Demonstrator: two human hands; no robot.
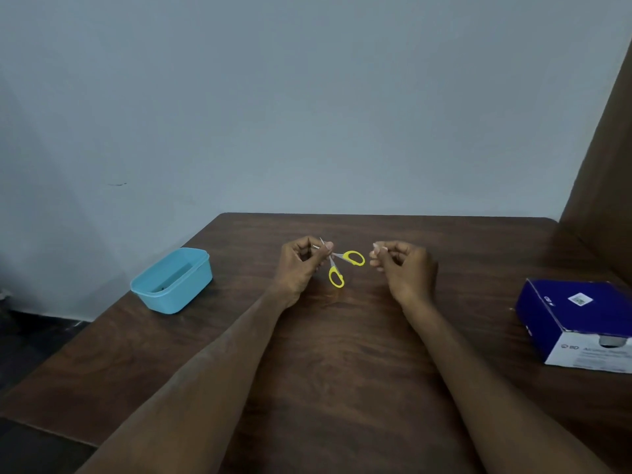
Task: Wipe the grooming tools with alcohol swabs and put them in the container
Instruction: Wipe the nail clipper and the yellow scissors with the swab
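Small scissors (342, 265); yellow loops; blades splayed open

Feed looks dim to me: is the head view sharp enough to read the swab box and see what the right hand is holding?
Head view: dim, flat light, no glare; wide-angle bend at the edges. The scissors in the left hand read clearly. The box print is blurred, unreadable. The right hand pinches something too small to identify.

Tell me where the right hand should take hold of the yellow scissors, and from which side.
Best at the upper yellow handle loop: the scissors are held open by the left hand pinching the blades, so that loop points toward the right hand. Come in from the right, probably a finger through the loop.
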